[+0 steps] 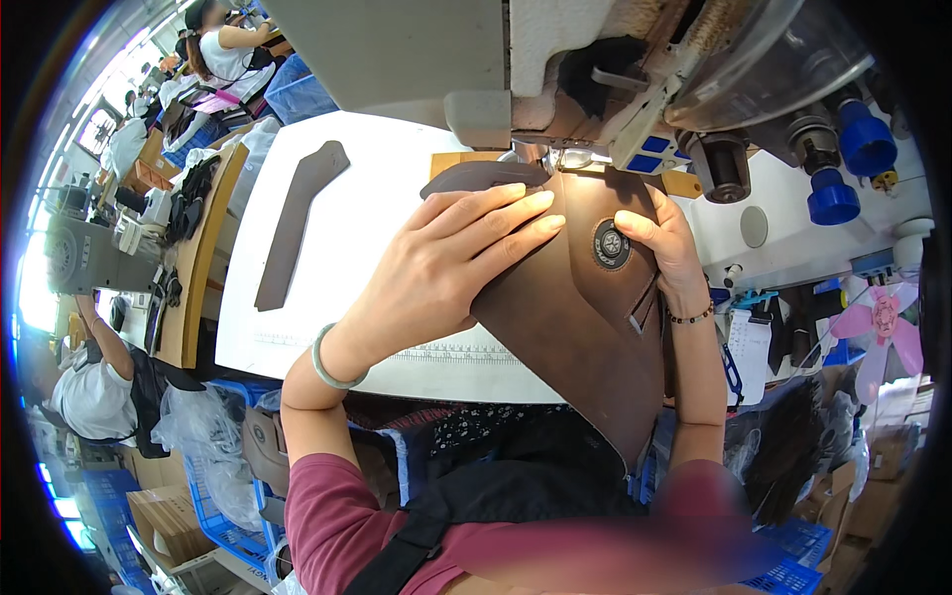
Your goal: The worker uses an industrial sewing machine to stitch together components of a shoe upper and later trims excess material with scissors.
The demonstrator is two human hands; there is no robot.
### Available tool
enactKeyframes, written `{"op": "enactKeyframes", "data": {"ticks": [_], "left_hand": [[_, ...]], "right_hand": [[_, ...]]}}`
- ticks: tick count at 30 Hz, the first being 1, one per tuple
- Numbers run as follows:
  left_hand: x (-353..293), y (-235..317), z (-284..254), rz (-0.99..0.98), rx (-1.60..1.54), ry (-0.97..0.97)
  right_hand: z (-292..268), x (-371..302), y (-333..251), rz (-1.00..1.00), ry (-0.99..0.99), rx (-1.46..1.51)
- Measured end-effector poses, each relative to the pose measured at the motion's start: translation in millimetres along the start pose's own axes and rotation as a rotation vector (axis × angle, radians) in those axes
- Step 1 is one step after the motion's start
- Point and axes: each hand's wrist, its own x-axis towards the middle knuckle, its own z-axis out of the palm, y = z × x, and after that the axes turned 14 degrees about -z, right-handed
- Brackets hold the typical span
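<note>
A large brown leather piece [580, 342] hangs over the table's front edge toward my lap. Its far end lies under the lit needle area of the sewing machine [397, 59]. My left hand [436, 253] lies on the leather with fingers stretched out flat; its thumb is hidden. My right hand [666, 243] grips the leather's right edge, thumb on top beside a round dark badge [611, 244], the other fingers mostly hidden. Just beyond my left fingertips is a narrow, curved dark brown piece [481, 177] near the needle.
A long dark brown strip [300, 228] lies on the white tabletop [377, 149] at left. Notepaper [749, 347] and a pink fan [883, 315] are at right. Blue crates [223, 511] stand low at left. Another person [99, 392] works at a machine on the left, others farther back.
</note>
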Motion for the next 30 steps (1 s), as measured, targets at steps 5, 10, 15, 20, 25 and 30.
{"op": "enactKeyframes", "data": {"ticks": [5, 10, 15, 20, 25, 30], "left_hand": [[0.3, 0.7, 0.2, -0.003, -0.003, -0.005], [1.6, 1.0, -0.3, -0.002, 0.018, -0.004], [2.0, 1.5, -1.9, -0.023, -0.012, -0.008], [-0.1, 0.0, 0.4, -0.04, -0.017, 0.001], [3.2, -6.3, 5.4, -0.016, -0.01, 0.03], [1.5, -6.3, 3.9, -0.033, -0.016, 0.004]], "right_hand": [[0.8, 1.3, -1.6, 0.001, -0.01, -0.038], [5.0, 0.8, -6.3, 0.034, 0.008, -0.051], [8.9, -0.7, -12.2, -0.002, -0.035, -0.126], [10.3, 0.9, -16.1, 0.02, -0.037, -0.146], [11.7, 6.4, -17.6, 0.011, -0.011, -0.144], [9.4, 7.7, -21.2, 0.025, -0.048, -0.18]]}}
